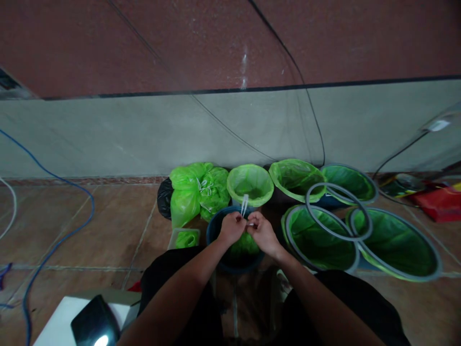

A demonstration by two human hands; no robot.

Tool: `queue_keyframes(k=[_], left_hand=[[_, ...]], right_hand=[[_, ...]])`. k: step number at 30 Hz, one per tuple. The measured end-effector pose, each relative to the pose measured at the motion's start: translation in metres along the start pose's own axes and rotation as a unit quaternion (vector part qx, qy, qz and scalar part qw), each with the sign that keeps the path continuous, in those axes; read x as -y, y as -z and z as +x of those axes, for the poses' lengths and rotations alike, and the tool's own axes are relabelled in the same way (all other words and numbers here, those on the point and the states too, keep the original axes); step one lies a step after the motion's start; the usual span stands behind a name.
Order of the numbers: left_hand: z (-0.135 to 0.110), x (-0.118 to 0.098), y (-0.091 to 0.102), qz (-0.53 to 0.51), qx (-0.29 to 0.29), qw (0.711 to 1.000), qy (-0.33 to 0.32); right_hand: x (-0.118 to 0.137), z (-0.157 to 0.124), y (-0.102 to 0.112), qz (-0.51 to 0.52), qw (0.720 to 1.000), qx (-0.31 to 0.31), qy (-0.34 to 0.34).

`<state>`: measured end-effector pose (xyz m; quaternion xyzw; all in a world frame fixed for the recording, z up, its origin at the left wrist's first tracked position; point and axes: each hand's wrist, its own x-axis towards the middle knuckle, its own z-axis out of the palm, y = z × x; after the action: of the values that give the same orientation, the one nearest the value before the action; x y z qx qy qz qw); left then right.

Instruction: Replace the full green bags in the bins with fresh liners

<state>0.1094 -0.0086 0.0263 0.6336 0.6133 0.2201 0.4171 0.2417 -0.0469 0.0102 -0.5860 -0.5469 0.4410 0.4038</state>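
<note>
My left hand (232,228) and my right hand (262,234) meet over a dark blue bin (213,230) between my knees. Fingers of both hands are pinched on a white drawstring (245,204), one loop of which sticks up between them. Below the hands, a green plastic bag (245,246) sits gathered inside the bin. Just beyond stands a small bin lined with a pale green bag (250,185). The exact crossing of the string is partly hidden by my fingers.
Tied green bags (187,192) and a black bag (164,198) lie left. A clear box (174,239) holds green plastic. Right are several green-lined bins (320,240), with loose grey rings (334,232) on top. A blue cable (66,181) crosses the floor; a white box (59,319) stands lower left.
</note>
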Motion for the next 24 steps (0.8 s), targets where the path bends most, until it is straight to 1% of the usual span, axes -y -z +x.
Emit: queue_keyframes(k=[2, 4, 7, 10, 13, 16, 19, 22, 24], left_hand=[[0.004, 0.004, -0.003, -0.029, 0.002, 0.999, 0.042], [0.007, 0.009, -0.005, -0.051, 0.013, 0.996, 0.067], [0.006, 0.012, -0.007, -0.07, 0.026, 0.993, 0.094], [0.002, 0.011, -0.007, -0.088, 0.04, 0.988, 0.122], [0.001, 0.009, -0.004, -0.091, 0.046, 0.987, 0.122], [0.004, 0.006, 0.0, -0.073, 0.045, 0.992, 0.096], [0.007, 0.006, 0.005, -0.042, 0.059, 0.997, 0.021], [0.009, 0.006, 0.012, -0.011, 0.096, 0.994, -0.06], [0.009, 0.007, 0.015, -0.007, 0.124, 0.988, -0.089]], right_hand=[[0.003, -0.001, 0.0, -0.045, 0.999, -0.002, 0.004], [0.007, -0.002, 0.0, -0.106, 0.994, -0.004, 0.016], [0.012, -0.005, 0.0, -0.19, 0.98, 0.0, 0.065], [0.013, -0.008, -0.002, -0.242, 0.964, 0.015, 0.106], [0.01, -0.008, -0.003, -0.256, 0.962, 0.025, 0.091], [0.007, -0.006, -0.002, -0.235, 0.97, 0.031, 0.05], [0.004, -0.001, 0.001, -0.187, 0.981, 0.044, -0.012], [0.003, 0.003, 0.004, -0.093, 0.989, 0.07, -0.095], [0.004, 0.004, 0.005, -0.006, 0.984, 0.088, -0.153]])
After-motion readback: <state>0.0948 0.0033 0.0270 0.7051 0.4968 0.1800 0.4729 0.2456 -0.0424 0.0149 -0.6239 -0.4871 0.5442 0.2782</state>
